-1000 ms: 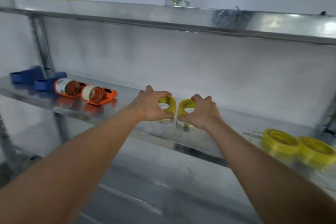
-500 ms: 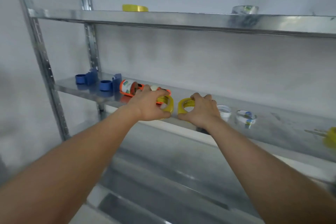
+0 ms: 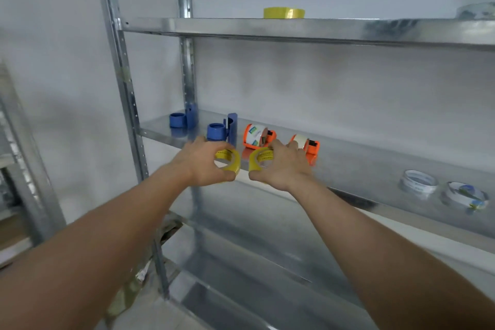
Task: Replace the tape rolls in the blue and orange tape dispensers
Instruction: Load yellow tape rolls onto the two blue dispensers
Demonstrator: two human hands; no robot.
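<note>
1. Standing against the wall, a metal rack carries a middle shelf (image 3: 348, 161) and a top shelf (image 3: 267, 28).
2. Both arms reach to the front edge of the middle shelf; the left hand (image 3: 203, 163) grasps a yellow tape roll (image 3: 231, 161), and the right hand (image 3: 281, 166) grasps a second yellow roll (image 3: 258, 159).
3. Near the shelf's left end stand two blue dispensers (image 3: 222, 130), with two orange dispensers (image 3: 257, 137) just right of them.
4. Two white rolls (image 3: 417, 182) lie toward the right end.
5. One more yellow roll (image 3: 284, 12) lies on the top shelf.
</note>
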